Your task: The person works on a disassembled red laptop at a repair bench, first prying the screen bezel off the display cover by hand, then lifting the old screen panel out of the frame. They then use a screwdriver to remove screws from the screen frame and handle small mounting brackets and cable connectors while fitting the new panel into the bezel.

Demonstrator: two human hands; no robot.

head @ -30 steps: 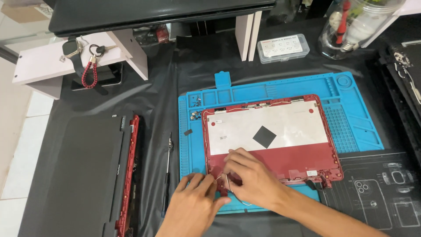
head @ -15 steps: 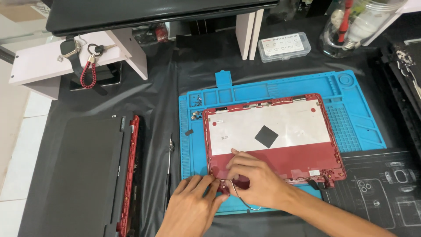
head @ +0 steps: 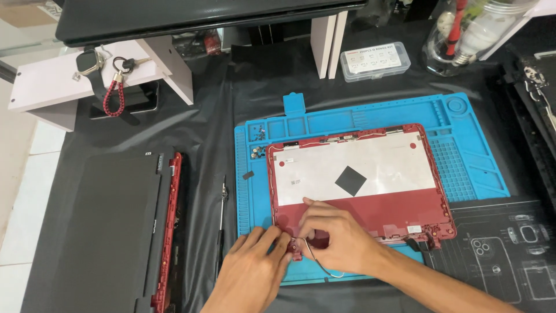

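Observation:
A red laptop lid shell (head: 370, 211) with a silver inner plate and a black square patch lies on a blue work mat (head: 463, 156). My left hand (head: 255, 269) and my right hand (head: 336, 235) meet at the shell's near left corner, by the hinge (head: 295, 250). Fingertips of both hands pinch at that corner. A thin cable (head: 318, 264) loops out from under my right hand onto the mat. What the fingers grip is too small to tell.
A dark laptop base with a red edge (head: 124, 226) lies at the left. A thin tool (head: 221, 217) rests between it and the mat. At the back stand a clear parts box (head: 373, 61), a jar of tools (head: 469, 35) and a white stand with keys (head: 113, 87).
Both hands stay at the shell's near left corner with small finger shifts; my head view has moved slightly. The shell has not moved.

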